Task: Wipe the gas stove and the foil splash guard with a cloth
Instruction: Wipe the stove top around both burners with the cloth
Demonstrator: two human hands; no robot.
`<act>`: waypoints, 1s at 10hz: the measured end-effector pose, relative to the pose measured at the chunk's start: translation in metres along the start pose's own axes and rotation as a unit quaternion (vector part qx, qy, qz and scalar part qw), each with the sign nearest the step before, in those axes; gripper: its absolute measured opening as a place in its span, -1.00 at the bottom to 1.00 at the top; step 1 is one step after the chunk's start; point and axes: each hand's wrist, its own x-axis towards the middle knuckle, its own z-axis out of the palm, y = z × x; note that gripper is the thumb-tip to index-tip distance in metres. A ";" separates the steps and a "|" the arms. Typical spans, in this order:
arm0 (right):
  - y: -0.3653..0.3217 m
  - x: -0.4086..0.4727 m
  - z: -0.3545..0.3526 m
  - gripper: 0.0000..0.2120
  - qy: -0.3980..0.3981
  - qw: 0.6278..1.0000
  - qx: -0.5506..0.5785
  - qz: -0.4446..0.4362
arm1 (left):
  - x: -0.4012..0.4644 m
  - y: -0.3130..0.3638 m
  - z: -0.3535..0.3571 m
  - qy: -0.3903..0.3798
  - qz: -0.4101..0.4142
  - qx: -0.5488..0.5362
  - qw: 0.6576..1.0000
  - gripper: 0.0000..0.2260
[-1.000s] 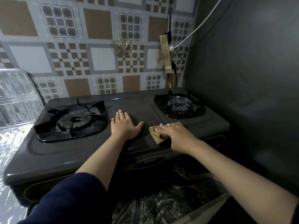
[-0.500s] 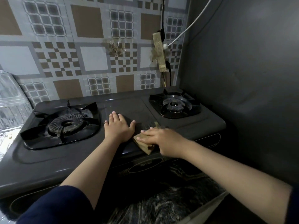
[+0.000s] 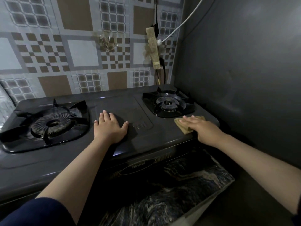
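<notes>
Dim, greyish light is washing the scene; a small glare is glinting off the stove (image 3: pixel 117 154) front edge, the right hand (image 3: pixel 202 129) is blurring slightly, and wall lines are bending near the edges.

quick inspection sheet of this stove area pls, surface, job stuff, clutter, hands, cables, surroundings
surface: dark stove top, two burners, left burner looks crusted; marbled counter below.
job's things: tan cloth flat on the front right corner, in front of the right burner; foil guard barely seen at the left edge.
clutter: nothing seen on the stove.
hands: left hand flat on the middle panel, empty; right hand pressing the cloth, fingers flat, no closed grip.
cables: white cable and black cable meet a grimy power strip on the wall.
surroundings: patterned tile wall behind, grey wall on the right.
</notes>
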 end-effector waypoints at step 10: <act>0.027 0.031 -0.012 -0.27 -0.084 0.973 -0.123 0.179 | -0.001 0.002 -0.001 0.005 -0.007 0.002 1.000 -0.25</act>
